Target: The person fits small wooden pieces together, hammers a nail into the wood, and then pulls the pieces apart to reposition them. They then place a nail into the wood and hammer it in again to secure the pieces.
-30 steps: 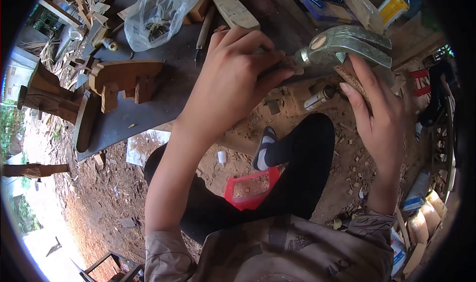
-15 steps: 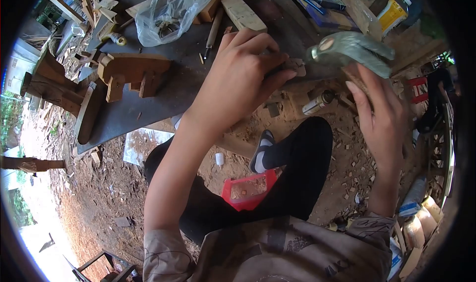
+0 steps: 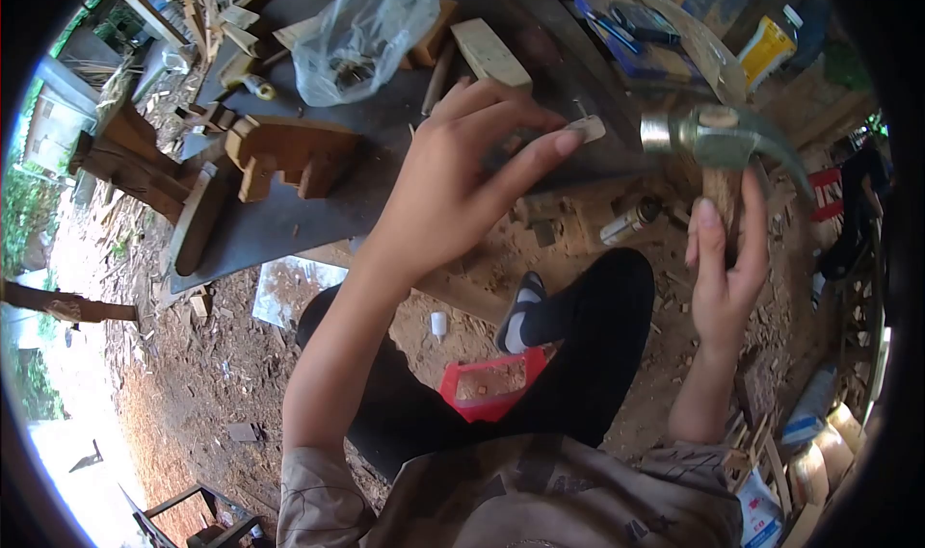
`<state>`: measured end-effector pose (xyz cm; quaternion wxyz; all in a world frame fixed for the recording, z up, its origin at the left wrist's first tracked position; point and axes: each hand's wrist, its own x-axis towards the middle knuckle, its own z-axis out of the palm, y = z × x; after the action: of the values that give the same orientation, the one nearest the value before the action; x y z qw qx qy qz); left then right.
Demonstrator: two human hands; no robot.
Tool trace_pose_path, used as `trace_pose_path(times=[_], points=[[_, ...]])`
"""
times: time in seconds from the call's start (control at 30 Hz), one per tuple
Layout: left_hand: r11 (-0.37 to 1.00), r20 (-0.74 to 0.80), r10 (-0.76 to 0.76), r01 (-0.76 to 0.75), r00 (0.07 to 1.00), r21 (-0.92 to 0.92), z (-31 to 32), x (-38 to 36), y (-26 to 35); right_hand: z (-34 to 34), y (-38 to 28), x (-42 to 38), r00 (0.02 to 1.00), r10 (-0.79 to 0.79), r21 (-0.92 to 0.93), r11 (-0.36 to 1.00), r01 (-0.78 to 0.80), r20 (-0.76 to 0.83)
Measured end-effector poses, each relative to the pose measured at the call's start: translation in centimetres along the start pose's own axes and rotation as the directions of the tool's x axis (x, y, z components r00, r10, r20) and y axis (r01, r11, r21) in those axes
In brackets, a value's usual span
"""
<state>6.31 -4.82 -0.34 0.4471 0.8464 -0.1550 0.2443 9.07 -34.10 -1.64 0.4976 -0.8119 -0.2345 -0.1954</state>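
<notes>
My left hand (image 3: 462, 172) pinches a small pale wooden piece (image 3: 586, 129) between thumb and fingers, over the edge of the dark table (image 3: 289, 243). A thin nail or pin seems to stick up beside that piece. In my right hand (image 3: 727, 259) is a claw hammer (image 3: 723, 143), gripped by its wooden handle just below the metal head. The hammer's round face points left, toward the small piece, with a gap between them. Behind my left hand lie a pale wooden block (image 3: 491, 54) and a partly hidden tool handle (image 3: 438, 81).
On the table are a clear plastic bag (image 3: 361, 38), a brown wooden workpiece (image 3: 289, 148) and a blue tray (image 3: 641, 42) with pens. A yellow-labelled bottle (image 3: 768, 49) stands at the back right. Below, a red plastic stool (image 3: 491, 408) shows between the legs, with wood scraps around.
The hammer has come into sharper view, with its head slightly right and lower. My left fingers have opened out more along the small piece, and the whole view has shifted a little.
</notes>
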Motion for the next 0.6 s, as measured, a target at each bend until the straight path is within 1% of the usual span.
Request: trace_pose_path(times=[0.03,0.1,0.13,0.23,0.33,0.37,0.43,0.53,0.6], points=[[0.993,-0.029,-0.063,0.06,0.998,-0.105,-0.6,-0.3,0.6,0.2,0.2,-0.5,1.0,0.024,0.034,0.999,-0.024,0.007],[0.936,-0.073,-0.203,0.172,0.976,-0.306,-2.0,-1.2,1.9,0.9,1.0,-1.2,0.997,0.072,0.114,0.991,-0.076,0.038],[0.909,-0.043,-0.253,0.222,0.967,-0.354,-3.0,-1.7,2.6,1.6,1.4,-1.6,0.995,0.095,0.179,0.979,-0.099,0.033],[0.842,-0.055,-0.354,0.292,0.934,-0.453,-4.3,-3.2,2.9,2.8,1.9,-2.1,0.982,0.173,0.206,0.961,-0.184,0.07],[0.831,-0.036,-0.405,0.351,0.914,-0.43,-5.7,-4.3,3.8,3.5,2.4,-2.3,0.977,0.183,0.208,0.957,-0.203,0.113],[0.831,-0.05,-0.403,0.342,0.914,-0.437,-5.9,-4.7,4.0,3.7,2.5,-2.4,0.976,0.18,0.213,0.956,-0.203,0.12],[0.832,-0.085,-0.398,0.32,0.914,-0.453,-6.3,-5.7,4.6,4.0,2.4,-2.5,0.972,0.195,0.214,0.952,-0.22,0.13],[0.881,-0.161,-0.385,0.31,0.909,-0.358,-8.1,-8.3,5.3,4.3,2.7,-2.6,0.972,0.187,0.196,0.957,-0.212,0.141],[0.869,-0.23,-0.423,0.319,0.877,-0.379,-9.6,-10.0,5.2,4.3,3.1,-2.6,0.975,0.173,0.188,0.962,-0.197,0.141]])
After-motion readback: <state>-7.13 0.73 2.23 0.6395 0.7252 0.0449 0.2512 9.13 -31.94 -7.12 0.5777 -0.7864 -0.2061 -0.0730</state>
